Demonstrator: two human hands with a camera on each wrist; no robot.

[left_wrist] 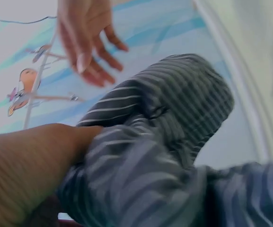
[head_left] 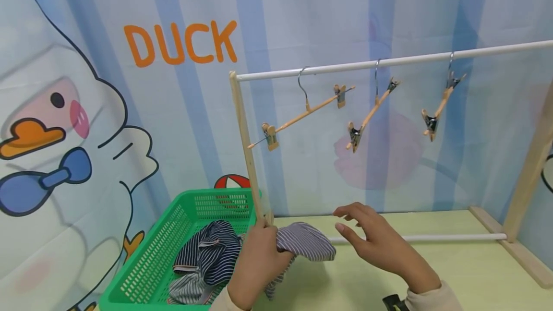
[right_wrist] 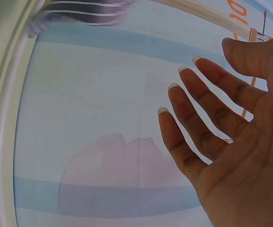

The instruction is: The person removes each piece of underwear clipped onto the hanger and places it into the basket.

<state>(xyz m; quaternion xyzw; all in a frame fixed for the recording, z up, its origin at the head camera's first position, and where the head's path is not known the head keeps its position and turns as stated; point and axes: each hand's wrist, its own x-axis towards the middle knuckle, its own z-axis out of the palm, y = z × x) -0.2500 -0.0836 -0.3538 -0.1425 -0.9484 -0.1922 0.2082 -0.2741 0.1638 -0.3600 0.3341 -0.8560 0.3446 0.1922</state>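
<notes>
My left hand [head_left: 261, 258] grips a grey-and-white striped cloth garment [head_left: 307, 241] beside the basket's right edge. The garment bunches at the thumb, with one part sticking out to the right and another hanging below. In the left wrist view its striped folds [left_wrist: 174, 94] spread beyond the thumb. To the right of the garment my right hand [head_left: 380, 241] is held up, apart from it. Its fingers [right_wrist: 188, 104] are spread and gently bent, with nothing in them. Dark and grey striped garments [head_left: 216, 253] lie in the green basket [head_left: 144, 253].
A rack with a white top rail [head_left: 345, 66] and wooden posts [head_left: 246, 143] stands ahead. Three clip hangers hang from it: a left one [head_left: 308, 111], a middle one [head_left: 371, 115] and a right one [head_left: 442, 102]. A white lower bar [head_left: 453, 237] runs close over the pale table.
</notes>
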